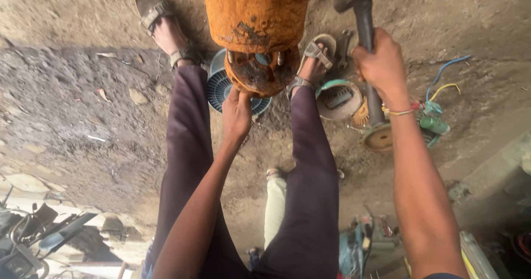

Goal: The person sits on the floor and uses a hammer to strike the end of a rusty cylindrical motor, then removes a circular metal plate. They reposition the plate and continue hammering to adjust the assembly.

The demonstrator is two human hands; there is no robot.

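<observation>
Two bare hands work at a rusty orange motor housing that stands at twelve o'clock between the person's sandalled feet. The left hand reaches up under its lower end, fingers curled against the rim of the rust-crusted end plate, pressing on it rather than pinching. The right hand, out at two o'clock, is wrapped tightly in a fist around the dark handle of a hammer, whose heavy head sits at the top edge just beside the housing. A thread band circles that wrist.

On the dirt floor, a dark finned fan cover lies behind the housing toward ten o'clock of the left hand. A teal end cap rests just right of the right foot, a spanner above it. At three o'clock, a rusty disc lies beside blue and yellow wires.
</observation>
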